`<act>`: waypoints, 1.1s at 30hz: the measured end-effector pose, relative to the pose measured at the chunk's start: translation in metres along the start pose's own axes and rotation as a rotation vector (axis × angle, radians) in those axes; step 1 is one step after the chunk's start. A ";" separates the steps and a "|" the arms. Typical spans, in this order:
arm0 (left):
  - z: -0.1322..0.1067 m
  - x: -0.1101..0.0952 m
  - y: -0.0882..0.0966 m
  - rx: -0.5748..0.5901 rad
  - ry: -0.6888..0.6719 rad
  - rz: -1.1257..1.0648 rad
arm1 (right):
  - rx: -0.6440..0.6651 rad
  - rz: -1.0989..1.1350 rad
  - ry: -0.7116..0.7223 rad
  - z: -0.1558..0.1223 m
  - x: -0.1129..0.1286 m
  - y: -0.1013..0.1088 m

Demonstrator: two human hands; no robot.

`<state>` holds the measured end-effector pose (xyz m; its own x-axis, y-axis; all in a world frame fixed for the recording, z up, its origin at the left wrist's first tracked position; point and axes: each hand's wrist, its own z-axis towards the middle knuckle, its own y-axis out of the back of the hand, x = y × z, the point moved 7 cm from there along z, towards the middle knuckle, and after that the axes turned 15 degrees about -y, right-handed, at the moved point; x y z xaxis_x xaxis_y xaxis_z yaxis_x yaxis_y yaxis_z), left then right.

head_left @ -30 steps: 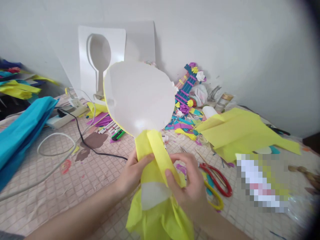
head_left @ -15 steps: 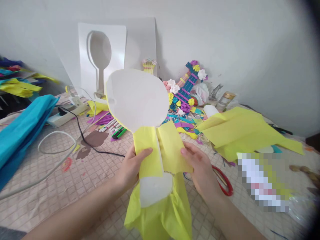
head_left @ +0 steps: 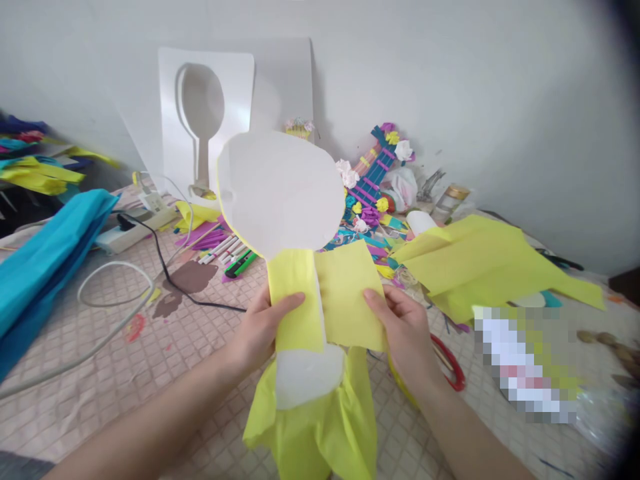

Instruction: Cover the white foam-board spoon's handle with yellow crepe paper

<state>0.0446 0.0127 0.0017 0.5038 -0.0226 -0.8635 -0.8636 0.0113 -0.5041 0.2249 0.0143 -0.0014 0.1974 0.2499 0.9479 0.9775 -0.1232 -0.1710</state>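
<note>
Held above the table is a white paddle-shaped board [head_left: 283, 190] with a wide rounded head and a narrower handle. Yellow crepe paper [head_left: 295, 293] lies over the left part of its handle, where my left hand [head_left: 267, 323] grips the edge, thumb on top. A square yellow paper flap [head_left: 350, 293] sticks out to the right, its outer edge pinched between the thumb and fingers of my right hand [head_left: 403, 327]. Below, more yellow crepe paper [head_left: 320, 437] hangs loosely around the board's white lower end [head_left: 310, 377].
Scissors with a red handle [head_left: 450, 363] lie beside my right wrist. A green cutter [head_left: 241, 264], markers and a power strip [head_left: 133, 230] with cables are at left. Yellow paper sheets [head_left: 485, 260] spread at right; a decorated blue paper guitar shape [head_left: 373, 177] leans at the back.
My right hand has moved slightly right, drawing the yellow flap outward and flatter. The board has shifted a little up and to the right; my left hand keeps its grip.
</note>
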 end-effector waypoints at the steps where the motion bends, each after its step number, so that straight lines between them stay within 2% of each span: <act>1: 0.000 0.000 -0.001 0.011 -0.006 0.003 | 0.029 0.011 0.002 -0.001 0.001 -0.002; 10: -0.004 0.004 -0.005 0.056 -0.020 0.034 | 0.216 0.028 0.014 -0.027 0.002 -0.027; 12: -0.005 0.006 -0.005 0.067 0.010 0.027 | 0.170 0.024 0.008 -0.027 0.003 -0.024; 17: -0.002 0.005 -0.002 0.022 0.061 0.004 | -0.047 0.000 -0.033 -0.009 0.007 -0.001; 22: 0.002 0.002 0.005 -0.059 0.063 0.029 | -0.151 -0.231 0.115 0.004 0.020 0.009; 29: 0.003 0.002 0.004 0.016 0.167 -0.063 | -0.257 -0.415 0.227 0.012 0.034 0.029; 33: 0.004 0.003 0.006 -0.052 0.228 -0.118 | -0.295 -0.512 0.272 0.018 0.040 0.041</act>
<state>0.0407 0.0167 -0.0037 0.5881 -0.2459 -0.7705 -0.8022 -0.0558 -0.5945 0.2745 0.0361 0.0247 -0.3521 0.0997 0.9306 0.8739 -0.3211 0.3650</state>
